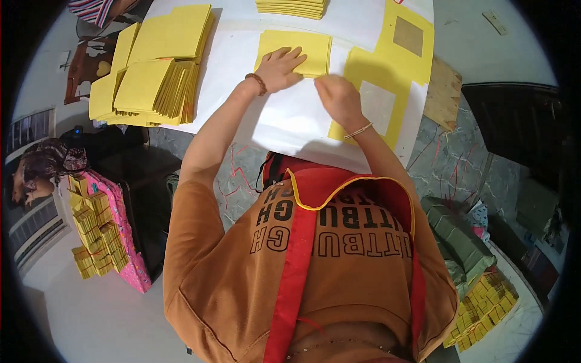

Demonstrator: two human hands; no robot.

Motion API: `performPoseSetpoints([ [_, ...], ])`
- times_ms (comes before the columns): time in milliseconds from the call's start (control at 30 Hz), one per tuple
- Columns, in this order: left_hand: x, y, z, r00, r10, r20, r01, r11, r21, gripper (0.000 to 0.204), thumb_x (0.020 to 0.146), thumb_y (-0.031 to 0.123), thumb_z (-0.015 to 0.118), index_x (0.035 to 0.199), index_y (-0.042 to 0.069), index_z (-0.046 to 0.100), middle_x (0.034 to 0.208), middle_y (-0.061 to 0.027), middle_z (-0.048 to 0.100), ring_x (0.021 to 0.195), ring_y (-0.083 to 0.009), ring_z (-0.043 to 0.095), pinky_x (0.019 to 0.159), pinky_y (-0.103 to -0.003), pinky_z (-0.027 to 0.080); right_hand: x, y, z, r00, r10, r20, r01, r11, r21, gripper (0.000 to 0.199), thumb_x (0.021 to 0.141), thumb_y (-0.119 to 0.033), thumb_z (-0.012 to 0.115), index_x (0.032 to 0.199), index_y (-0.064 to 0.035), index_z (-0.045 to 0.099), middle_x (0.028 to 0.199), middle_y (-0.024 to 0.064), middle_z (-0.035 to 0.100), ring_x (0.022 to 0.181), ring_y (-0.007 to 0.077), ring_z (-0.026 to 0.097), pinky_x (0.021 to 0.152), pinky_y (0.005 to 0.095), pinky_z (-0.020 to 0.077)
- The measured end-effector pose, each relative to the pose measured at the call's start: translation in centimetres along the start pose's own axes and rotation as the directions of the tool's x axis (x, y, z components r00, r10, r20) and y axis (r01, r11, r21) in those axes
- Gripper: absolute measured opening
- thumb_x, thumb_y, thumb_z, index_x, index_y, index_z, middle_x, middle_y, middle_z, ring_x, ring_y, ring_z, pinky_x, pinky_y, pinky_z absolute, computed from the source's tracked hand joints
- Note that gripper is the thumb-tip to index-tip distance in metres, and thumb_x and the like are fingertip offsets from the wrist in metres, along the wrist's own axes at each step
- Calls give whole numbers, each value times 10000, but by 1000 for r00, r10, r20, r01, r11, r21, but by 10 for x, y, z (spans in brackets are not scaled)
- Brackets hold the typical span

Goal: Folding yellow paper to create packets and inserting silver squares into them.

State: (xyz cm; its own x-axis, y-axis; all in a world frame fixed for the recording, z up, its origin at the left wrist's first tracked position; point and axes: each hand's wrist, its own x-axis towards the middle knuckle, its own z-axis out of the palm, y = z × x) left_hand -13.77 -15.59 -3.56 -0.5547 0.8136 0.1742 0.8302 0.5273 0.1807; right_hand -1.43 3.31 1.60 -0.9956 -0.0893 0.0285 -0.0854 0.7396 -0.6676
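A small stack of yellow paper envelopes [315,45] lies on the white tabletop in front of me. My left hand [281,68] rests flat on top of it, fingers spread and pointing to the far right. At the stack's near right corner is my right hand [337,97], its fingers curled closed against the edge. Whatever those fingers may pinch is hidden. Just right of that hand, an unfolded yellow sheet with a pale rectangular panel [377,109] lies partly under my wrist.
Large piles of yellow envelopes [169,36] fill the table's left side. Another stack [290,7] sits at the far edge. A yellow sheet with a brownish window [408,36] lies far right. Bundled envelopes [100,230] stand by a pink board; more bundles [484,311] sit lower right.
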Motion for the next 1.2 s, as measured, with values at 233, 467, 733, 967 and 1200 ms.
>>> performPoseSetpoints([
  [233,4,33,-18,838,-489,-241,476,872,-115,681,705,369,678,1248,58,407,1164,-202,454,1051,-351,449,886,-432,385,53,42,32,924,286,-256,-242,952,190,507,683,-261,672,1138,-77,543,1154,168,484,1108,307,418,940,378,345],
  [467,4,5,-24,444,-896,7,757,370,-539,906,628,319,767,1294,-49,275,1119,-243,477,1002,-314,513,822,-390,453,62,31,31,921,350,-168,-301,917,262,520,641,-249,702,1121,-107,565,1151,157,488,1108,292,419,948,378,344],
  [733,-3,-7,-37,617,-681,394,514,-31,-857,539,708,46,680,1118,-95,360,1038,-185,530,875,-221,584,751,-307,503,61,48,37,951,271,-147,-174,866,469,731,612,-203,743,1252,-52,422,1153,178,469,1115,304,413,937,383,360],
  [967,-5,11,-56,787,-609,103,144,20,-989,749,677,-72,646,1254,36,181,1046,-173,518,923,-223,557,768,-328,488,58,27,12,867,462,-185,-167,620,767,999,640,-145,743,1377,-27,80,1176,190,454,1138,269,404,921,387,373],
  [1200,-19,-9,-30,880,-475,22,171,274,-946,837,706,-80,636,1328,98,103,1035,-136,503,971,-208,522,848,-326,456,54,37,24,968,161,-192,27,694,719,594,696,-32,691,1213,-56,401,1046,51,513,985,135,485,870,277,409],
])
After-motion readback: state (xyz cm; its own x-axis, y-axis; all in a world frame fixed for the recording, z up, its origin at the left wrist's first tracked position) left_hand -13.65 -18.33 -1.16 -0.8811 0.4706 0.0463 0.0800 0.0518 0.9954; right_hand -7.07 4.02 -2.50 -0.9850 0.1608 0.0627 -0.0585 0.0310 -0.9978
